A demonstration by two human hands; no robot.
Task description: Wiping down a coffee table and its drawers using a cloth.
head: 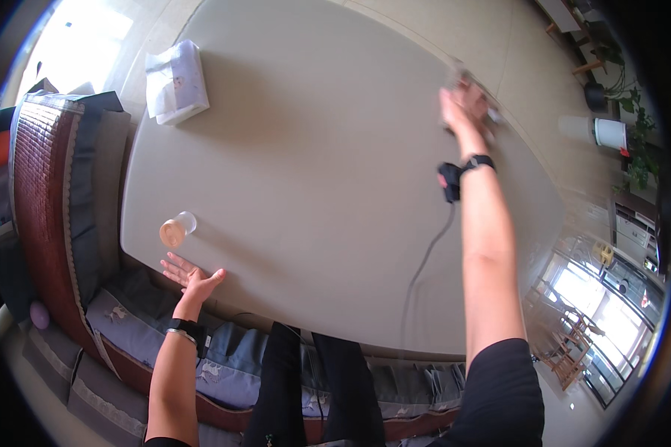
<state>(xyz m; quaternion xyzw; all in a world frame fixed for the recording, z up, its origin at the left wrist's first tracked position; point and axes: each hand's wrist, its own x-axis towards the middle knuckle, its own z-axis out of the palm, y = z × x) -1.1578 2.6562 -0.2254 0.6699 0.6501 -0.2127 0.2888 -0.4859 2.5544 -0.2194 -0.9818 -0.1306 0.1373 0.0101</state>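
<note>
My left hand (193,277) is over the near left edge of the table, fingers spread and nothing in it. Just beyond its fingertips stands a small clear cup (188,222) with a peach-coloured lid (173,233). My right hand (457,112) reaches to the far right edge of the table, at a brownish, partly see-through object (475,100). Motion blur hides what that object is and whether my fingers grip it. A black device (450,182) with a cable hangs by my right wrist, next to a black band.
The grey table (324,184) fills the middle of the view. A tissue pack (182,84) lies at its far left. Sofas with a red-brown woven cover (42,184) and grey-blue seat cushions (229,385) border the left and near sides. A potted plant (611,133) stands on the right.
</note>
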